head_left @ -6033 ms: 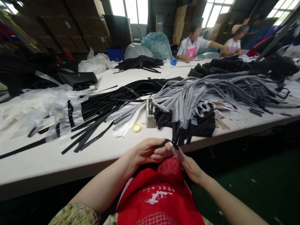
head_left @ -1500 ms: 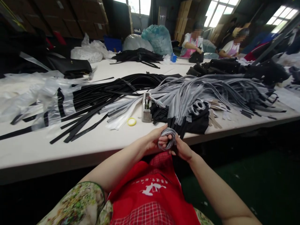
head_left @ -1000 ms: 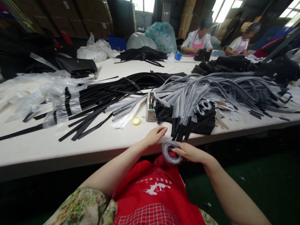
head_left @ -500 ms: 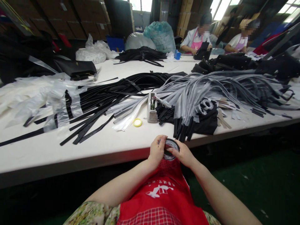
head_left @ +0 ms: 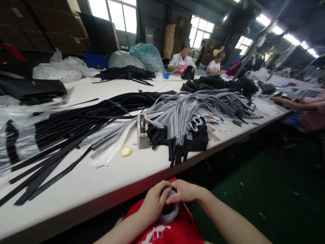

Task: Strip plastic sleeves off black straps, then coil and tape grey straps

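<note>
My left hand [head_left: 154,202] and my right hand [head_left: 185,192] are closed together around a coiled grey strap [head_left: 169,212], held over my red apron [head_left: 167,230] just below the white table's front edge [head_left: 106,200]. The coil is mostly hidden by my fingers. On the table ahead lie a pile of grey straps [head_left: 193,105] with black ends, a heap of long black straps [head_left: 83,117], a grey tape dispenser [head_left: 142,131] and a small yellow tape ring [head_left: 125,151].
Clear plastic wrapping [head_left: 17,132] covers straps at the left. A black bag [head_left: 30,89] and filled plastic sacks [head_left: 144,56] stand at the back. Two people [head_left: 182,62] work at the far end; another person's arm [head_left: 297,105] reaches in at the right. Dark green floor [head_left: 266,189] lies to the right.
My hands have dropped lower, toward my lap, still around the coiled strap. My view has lifted and swung right, so more of the room and the right-hand person's arm shows.
</note>
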The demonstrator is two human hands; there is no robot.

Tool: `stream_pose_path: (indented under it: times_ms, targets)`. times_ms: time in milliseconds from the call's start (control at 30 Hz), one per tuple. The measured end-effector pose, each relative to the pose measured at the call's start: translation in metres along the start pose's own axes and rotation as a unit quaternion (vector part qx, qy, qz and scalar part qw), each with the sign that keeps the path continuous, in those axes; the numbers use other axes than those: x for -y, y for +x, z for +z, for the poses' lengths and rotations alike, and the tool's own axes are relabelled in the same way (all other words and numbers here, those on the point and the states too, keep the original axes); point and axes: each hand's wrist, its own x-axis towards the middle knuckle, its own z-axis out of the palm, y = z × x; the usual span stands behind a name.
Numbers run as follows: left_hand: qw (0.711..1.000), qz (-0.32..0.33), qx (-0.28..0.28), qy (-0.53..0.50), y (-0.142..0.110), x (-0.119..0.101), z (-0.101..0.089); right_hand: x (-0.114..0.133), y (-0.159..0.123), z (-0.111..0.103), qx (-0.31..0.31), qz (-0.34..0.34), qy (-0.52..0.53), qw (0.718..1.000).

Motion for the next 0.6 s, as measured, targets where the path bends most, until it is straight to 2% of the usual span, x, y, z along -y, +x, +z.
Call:
stream_pose_path:
  times_ms: [100, 200, 300, 433, 600]
  targets:
    - [0.997, -0.062, -0.011, -0.039, -0.008, 0.015, 0.004, -0.016, -0.003, 0.012, 0.002, -0.004, 0.047, 0.999]
    - [0.989, -0.119, -0.020, -0.088, -0.014, 0.022, 0.005, -0.025, -0.010, 0.028, 0.013, -0.008, 0.165, 0.986]
    - [0.982, -0.146, -0.038, -0.110, -0.017, 0.025, 0.005, -0.027, -0.014, 0.046, -0.028, 0.004, 0.247, 0.968]
    - [0.983, -0.142, -0.049, -0.103, -0.021, 0.023, 0.009, -0.026, -0.015, 0.066, -0.100, 0.023, 0.297, 0.950]
    - [0.986, -0.125, -0.022, -0.105, -0.025, 0.017, 0.005, -0.028, -0.013, 0.073, -0.155, 0.021, 0.246, 0.957]
